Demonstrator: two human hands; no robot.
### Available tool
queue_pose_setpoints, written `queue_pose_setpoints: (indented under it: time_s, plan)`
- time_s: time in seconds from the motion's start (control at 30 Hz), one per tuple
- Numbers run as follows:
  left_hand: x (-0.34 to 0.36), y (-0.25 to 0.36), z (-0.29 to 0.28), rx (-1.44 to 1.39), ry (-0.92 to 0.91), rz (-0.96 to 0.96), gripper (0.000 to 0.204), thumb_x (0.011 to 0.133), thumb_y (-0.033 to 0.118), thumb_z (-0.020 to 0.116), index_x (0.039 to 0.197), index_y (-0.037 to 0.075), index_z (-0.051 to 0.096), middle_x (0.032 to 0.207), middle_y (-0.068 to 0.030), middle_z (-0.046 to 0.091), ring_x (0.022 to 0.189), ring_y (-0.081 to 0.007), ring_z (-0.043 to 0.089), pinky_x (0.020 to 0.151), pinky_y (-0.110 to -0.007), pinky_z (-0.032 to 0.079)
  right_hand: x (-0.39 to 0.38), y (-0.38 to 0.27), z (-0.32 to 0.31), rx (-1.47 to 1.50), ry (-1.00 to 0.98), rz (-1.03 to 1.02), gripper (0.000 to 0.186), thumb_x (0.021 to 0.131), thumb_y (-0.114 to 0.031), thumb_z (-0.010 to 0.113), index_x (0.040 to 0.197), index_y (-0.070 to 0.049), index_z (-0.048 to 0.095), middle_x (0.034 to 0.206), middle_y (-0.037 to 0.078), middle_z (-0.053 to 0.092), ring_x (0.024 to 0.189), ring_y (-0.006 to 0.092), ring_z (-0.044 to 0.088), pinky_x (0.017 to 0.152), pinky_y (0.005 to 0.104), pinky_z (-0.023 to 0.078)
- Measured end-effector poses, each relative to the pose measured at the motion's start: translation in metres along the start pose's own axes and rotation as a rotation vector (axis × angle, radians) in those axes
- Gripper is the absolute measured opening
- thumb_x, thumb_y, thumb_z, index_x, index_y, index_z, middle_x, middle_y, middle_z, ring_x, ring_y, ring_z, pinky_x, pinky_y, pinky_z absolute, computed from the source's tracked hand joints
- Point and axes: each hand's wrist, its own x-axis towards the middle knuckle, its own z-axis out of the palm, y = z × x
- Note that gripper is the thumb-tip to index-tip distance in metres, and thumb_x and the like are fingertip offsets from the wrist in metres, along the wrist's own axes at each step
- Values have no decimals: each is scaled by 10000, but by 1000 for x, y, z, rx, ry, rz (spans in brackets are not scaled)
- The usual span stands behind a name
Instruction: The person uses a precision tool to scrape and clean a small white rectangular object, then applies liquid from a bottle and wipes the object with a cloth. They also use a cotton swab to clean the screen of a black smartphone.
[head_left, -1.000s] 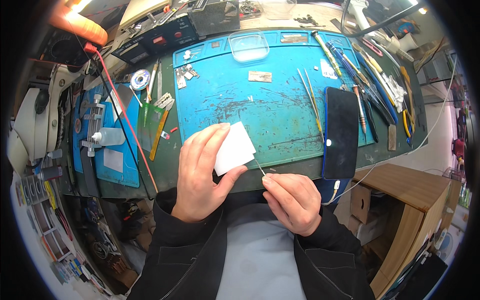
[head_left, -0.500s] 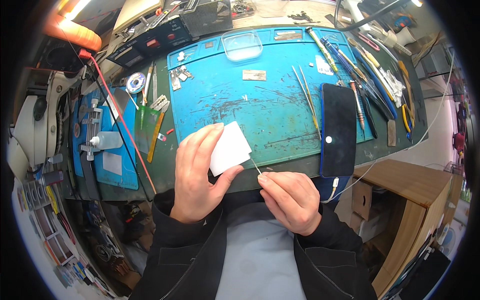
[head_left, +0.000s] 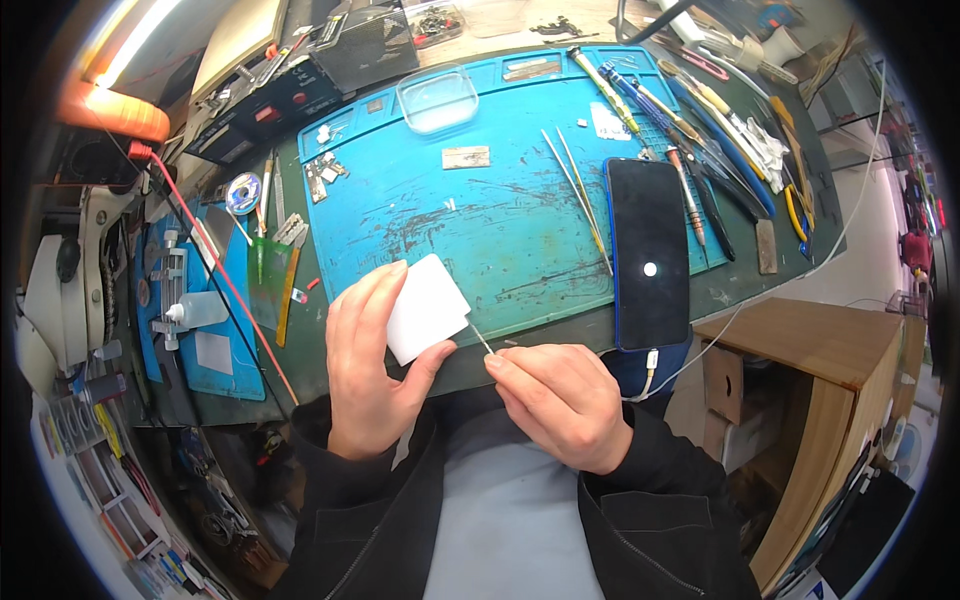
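Head view: the left hand [head_left: 366, 362] grasps a white square block [head_left: 428, 308] above the near left part of a blue work mat [head_left: 520, 235]. The right hand [head_left: 560, 400] pinches a thin rod [head_left: 480, 337], its far end at the block's right corner. Farther right lies a smartphone [head_left: 648, 225].

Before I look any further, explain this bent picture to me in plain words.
There is no machine: these are a person's two bare hands, seen by a wide fisheye camera worn on their head and looking down. The left hand holds a white square piece; the right hand pinches a thin rod near its corner. On the blue mat lie tweezers and a clear plastic box. A phone lies to the right.
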Motion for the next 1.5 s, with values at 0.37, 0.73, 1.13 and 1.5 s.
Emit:
queue_pose_setpoints:
  time_s: [0.37, 0.73, 1.13, 1.5]
  plan:
    - [0, -1, 1, 27, 6, 36, 796, 819, 169, 911, 1505, -9, 549, 1445, -198, 618, 1280, -383, 592, 1086, -472, 466, 3, -3, -7, 11, -51, 37, 411, 789, 20, 794, 1194, 20, 725, 1102, 108, 715, 945, 264, 719, 812, 367, 595]
    - [-2, -6, -1, -20, 62, 56, 480, 1011, 283, 750, 1364, -31, 661, 1363, -228, 675, 1195, -403, 654, 1039, -476, 508, -4, 0, -10, 66, 58, 5, 424, 724, 90, 792, 1140, 25, 741, 1022, 104, 737, 862, 272, 728, 751, 358, 610]
    - [6, -4, 2, 73, 201, 89, 491, 855, 221, 904, 1254, 7, 714, 1105, -161, 776, 963, -357, 752, 855, -429, 602, 12, 1, 7, 149, 203, -69, 406, 783, 53, 823, 1183, 38, 751, 1118, 153, 761, 941, 283, 764, 778, 366, 647]
    - [6, -5, 3, -24, 182, 56, 405, 858, 158, 898, 1185, 0, 719, 1109, -155, 780, 966, -354, 760, 849, -419, 608, 14, 14, 18, 258, 154, -70, 394, 817, 15, 833, 1200, 46, 742, 1146, 161, 762, 946, 281, 771, 765, 355, 652]
